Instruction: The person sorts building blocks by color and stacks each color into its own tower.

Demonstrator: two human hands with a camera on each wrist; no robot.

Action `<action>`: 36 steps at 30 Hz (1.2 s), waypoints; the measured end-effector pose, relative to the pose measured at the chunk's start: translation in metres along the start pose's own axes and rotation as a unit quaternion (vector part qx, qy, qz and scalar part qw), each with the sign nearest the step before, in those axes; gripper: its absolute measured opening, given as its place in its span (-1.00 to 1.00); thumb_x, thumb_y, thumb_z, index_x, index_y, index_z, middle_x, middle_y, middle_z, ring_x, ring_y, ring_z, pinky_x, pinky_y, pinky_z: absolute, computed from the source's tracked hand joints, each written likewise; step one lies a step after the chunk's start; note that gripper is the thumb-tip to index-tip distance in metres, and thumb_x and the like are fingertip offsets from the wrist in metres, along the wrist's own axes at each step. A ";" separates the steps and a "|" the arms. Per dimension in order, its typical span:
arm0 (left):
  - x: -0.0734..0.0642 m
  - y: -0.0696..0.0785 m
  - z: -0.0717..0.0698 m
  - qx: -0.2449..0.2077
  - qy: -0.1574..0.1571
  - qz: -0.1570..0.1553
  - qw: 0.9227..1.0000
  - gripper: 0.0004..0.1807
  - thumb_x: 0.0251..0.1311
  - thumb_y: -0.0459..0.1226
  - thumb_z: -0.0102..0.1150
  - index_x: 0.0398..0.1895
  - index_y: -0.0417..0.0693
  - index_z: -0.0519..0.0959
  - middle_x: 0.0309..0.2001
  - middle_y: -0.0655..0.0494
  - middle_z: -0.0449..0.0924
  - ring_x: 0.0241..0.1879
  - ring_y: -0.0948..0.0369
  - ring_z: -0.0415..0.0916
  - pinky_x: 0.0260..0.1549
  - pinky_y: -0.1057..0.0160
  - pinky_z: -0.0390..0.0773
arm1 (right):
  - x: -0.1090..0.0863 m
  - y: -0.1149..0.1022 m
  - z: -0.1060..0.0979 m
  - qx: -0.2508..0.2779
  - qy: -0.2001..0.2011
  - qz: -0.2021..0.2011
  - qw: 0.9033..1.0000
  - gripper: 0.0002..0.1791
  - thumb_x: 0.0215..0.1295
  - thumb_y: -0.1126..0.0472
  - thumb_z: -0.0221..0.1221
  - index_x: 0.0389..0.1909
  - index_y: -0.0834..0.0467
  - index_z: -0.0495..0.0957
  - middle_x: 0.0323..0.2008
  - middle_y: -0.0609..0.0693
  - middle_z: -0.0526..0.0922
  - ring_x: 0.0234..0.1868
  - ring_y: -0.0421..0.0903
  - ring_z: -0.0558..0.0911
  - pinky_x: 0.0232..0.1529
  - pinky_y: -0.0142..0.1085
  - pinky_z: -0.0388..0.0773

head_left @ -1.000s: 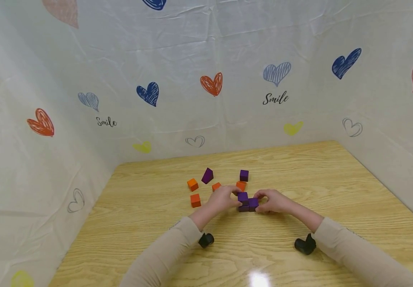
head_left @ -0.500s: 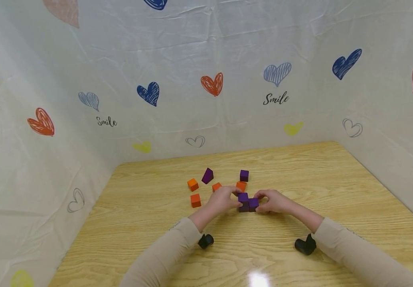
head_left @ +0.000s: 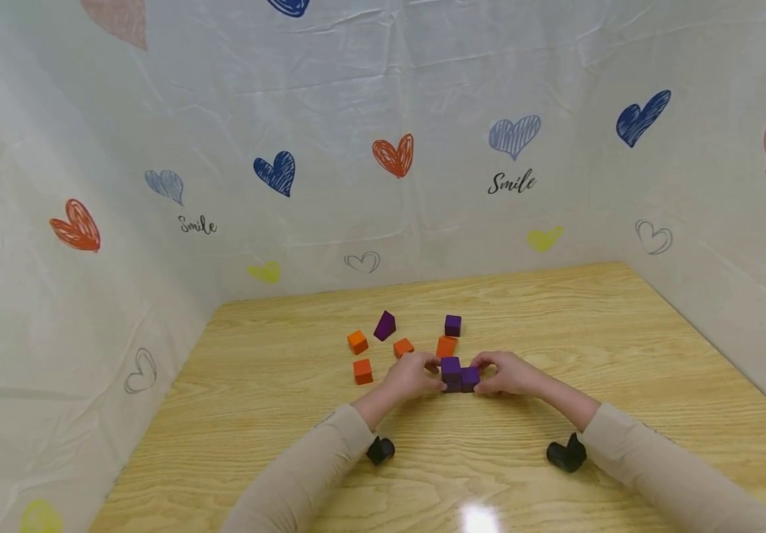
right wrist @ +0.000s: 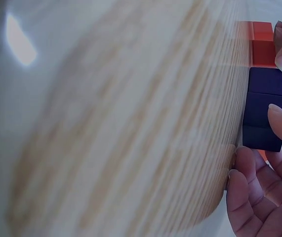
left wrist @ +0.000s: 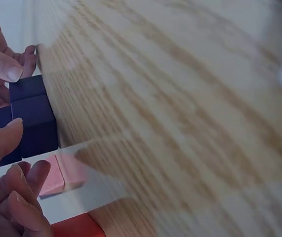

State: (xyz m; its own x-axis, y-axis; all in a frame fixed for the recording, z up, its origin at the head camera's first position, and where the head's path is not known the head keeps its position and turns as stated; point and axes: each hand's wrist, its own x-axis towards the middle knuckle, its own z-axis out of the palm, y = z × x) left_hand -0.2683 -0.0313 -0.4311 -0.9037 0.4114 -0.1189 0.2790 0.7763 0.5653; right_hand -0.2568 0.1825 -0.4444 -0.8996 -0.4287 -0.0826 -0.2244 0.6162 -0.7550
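Note:
Two purple cubes stand stacked in the head view, the upper cube (head_left: 451, 367) squarely over the lower cube (head_left: 453, 387). A third purple cube (head_left: 470, 378) sits against the stack's right side. My right hand (head_left: 511, 374) pinches this third cube, its thumb (right wrist: 278, 116) on the near face and the other fingers bent behind. Left of the stack is my left hand (head_left: 411, 376), its fingers loosely bent and off the upper cube. Its thumb tip is right at the stack's left edge, and a gap shows between thumb and fingers in the left wrist view.
Behind the hands lie an orange block (head_left: 446, 346), a purple cube (head_left: 453, 326) and another orange block (head_left: 403, 348). Farther left are an orange cube (head_left: 357, 342), a red-orange cube (head_left: 363, 371) and a purple angled block (head_left: 385, 326). A heart-printed sheet (head_left: 449, 207) hangs behind the table (head_left: 276, 385).
The upper purple cube has settled evenly onto the lower one. My left hand has let go of it and drawn slightly left. The right hand has stayed at its cube.

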 end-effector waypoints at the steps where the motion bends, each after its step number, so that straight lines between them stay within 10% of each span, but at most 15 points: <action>1: 0.000 -0.001 0.001 -0.004 0.000 -0.001 1.000 -0.50 -0.06 -0.16 0.37 0.00 -0.12 0.56 -0.22 0.13 0.63 -0.18 0.22 0.53 -0.13 0.24 0.49 | 0.000 0.000 0.000 -0.002 0.000 -0.002 1.000 -0.66 -0.01 0.24 0.33 -0.19 0.24 0.51 -0.20 0.13 0.57 -0.46 -0.15 0.44 -0.48 -0.31 0.41; 25: 0.001 -0.005 0.006 -0.021 0.003 0.018 1.000 -0.57 -0.03 -0.18 0.35 -0.06 -0.14 0.58 -0.21 0.12 0.63 -0.15 0.21 0.53 -0.12 0.26 0.49 | 0.007 -0.003 -0.011 -0.062 -0.033 -0.024 0.997 -0.53 -0.07 0.36 0.31 -0.05 0.31 0.47 -0.17 0.11 0.58 -0.13 0.01 0.51 -0.14 -0.17 0.45; 36: 0.002 -0.005 0.007 -0.012 -0.007 0.019 1.000 -0.54 0.02 -0.18 0.32 0.01 -0.15 0.55 -0.11 0.08 0.61 -0.05 0.16 0.51 -0.05 0.20 0.47 | 0.035 -0.009 -0.036 -0.040 0.075 0.001 0.996 -0.60 0.15 0.35 0.16 0.00 0.44 0.43 -0.17 0.28 0.55 -0.49 -0.11 0.53 -0.52 -0.28 0.51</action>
State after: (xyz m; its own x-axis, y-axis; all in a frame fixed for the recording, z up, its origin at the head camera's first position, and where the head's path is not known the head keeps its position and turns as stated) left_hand -0.2687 -0.0311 -0.4400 -0.8880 0.4468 -0.1088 0.3044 0.7484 0.5893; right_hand -0.3000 0.1860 -0.4167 -0.9446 -0.3275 0.0198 -0.2469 0.6698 -0.7003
